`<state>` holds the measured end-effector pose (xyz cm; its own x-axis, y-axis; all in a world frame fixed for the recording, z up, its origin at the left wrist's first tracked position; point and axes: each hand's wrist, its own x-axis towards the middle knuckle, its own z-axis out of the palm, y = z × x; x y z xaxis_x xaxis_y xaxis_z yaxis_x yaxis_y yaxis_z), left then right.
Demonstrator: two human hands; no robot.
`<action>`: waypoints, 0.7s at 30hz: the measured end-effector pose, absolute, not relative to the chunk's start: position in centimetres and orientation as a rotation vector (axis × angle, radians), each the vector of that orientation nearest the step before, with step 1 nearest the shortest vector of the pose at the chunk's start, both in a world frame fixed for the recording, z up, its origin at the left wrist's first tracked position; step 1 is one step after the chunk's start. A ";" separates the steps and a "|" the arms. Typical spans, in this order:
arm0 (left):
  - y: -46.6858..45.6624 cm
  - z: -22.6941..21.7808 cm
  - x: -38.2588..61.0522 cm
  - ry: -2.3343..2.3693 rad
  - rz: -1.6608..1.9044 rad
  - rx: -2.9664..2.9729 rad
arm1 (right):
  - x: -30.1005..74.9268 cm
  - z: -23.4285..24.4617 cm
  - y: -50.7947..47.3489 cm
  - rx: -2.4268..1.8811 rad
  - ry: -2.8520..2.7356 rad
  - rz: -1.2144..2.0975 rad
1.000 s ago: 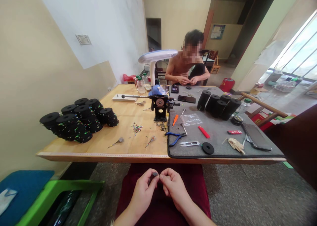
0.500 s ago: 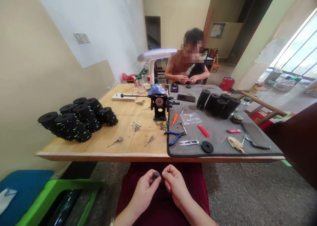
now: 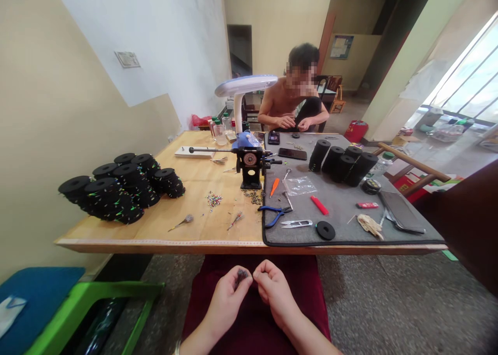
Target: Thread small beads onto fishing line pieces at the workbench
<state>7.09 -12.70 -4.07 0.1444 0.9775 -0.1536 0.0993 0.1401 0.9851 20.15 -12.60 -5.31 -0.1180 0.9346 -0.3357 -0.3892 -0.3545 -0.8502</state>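
One small dark clump [image 3: 241, 276] sits in the left hand [image 3: 227, 299], nearer the viewer and lower than the black dial device [image 3: 250, 160] on the wooden table [image 3: 148, 230]. The clump lies between the left thumb and the bent fingers, which grasp it above maroon cloth [image 3: 254, 330]. The right hand [image 3: 275, 292] is just beside, its fingers pinched together close to the left thumb's tip; whether they grip anything is too small to tell.

Seven stacks of black spools [image 3: 130, 181], dotted with bright colours, stand left of the dial device. Right of it, on a grey mat [image 3: 342, 202], stand five black rolls [image 3: 361, 169]. In front of it are two heaps of tiny pieces, one multicoloured heap [image 3: 213, 201] and one dark heap [image 3: 252, 196], and nearer still lie two tufted pieces [image 3: 188, 219]. To its front right are one pair of blue-handled pliers [image 3: 284, 212], one pair of silver snips [image 3: 290, 224], one orange tool [image 3: 274, 187], one red stick [image 3: 319, 205] and one flat black disc [image 3: 330, 233] with a central hole. One white lamp [image 3: 245, 86] rises just behind the dial device, and one other person [image 3: 277, 103] sits farther beyond it, leaning forward
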 end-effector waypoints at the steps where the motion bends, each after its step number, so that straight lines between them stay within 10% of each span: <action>1: -12.7 -4.1 7.1 1.229 0.941 1.236 | 20.1 -5.3 -12.6 -1.112 -0.730 1.676; 21: -12.1 -3.8 6.8 1.288 1.030 1.185 | 20.5 -5.3 -12.7 -1.294 -1.110 1.525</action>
